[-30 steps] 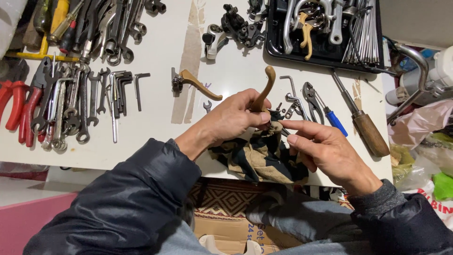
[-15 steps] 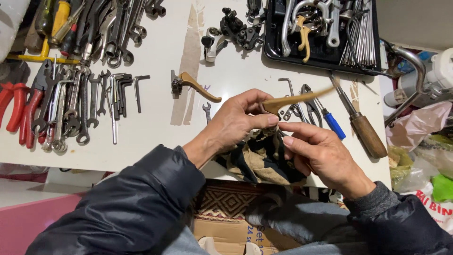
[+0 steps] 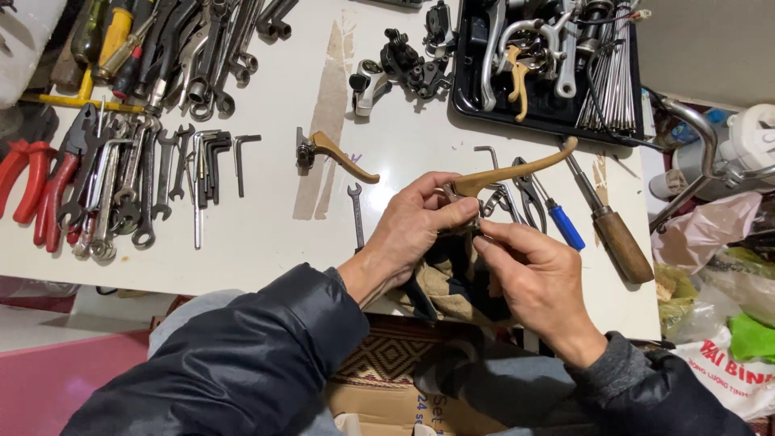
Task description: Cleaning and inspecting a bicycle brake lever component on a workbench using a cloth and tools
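Over the near edge of the white bench (image 3: 266,234), the left hand (image 3: 416,230) pinches the clamp end of a bronze-coloured curved metal brake lever (image 3: 517,171), whose long blade points toward the far right corner of the bench. The right hand (image 3: 537,278) has its fingertips closed on something small at the lever's underside; the thumbs hide that part, so what it is cannot be made out. Under both hands a dark and tan rag (image 3: 452,282) hangs over the near edge, mostly covered by the wrists.

A second bronze brake lever with a black clamp (image 3: 335,153) lies flat near the middle of the bench. Just right of the hands lie a wooden-handled tool (image 3: 617,238) and blue-handled pliers (image 3: 557,218), their tips partly behind the held lever. A black tray of silver levers and spokes (image 3: 549,113) sits at the far right, cut off by the top of the view. Along the left edge, rows of steel spanners and hex keys (image 3: 153,186) and red-handled pliers (image 3: 24,186) run out of sight.
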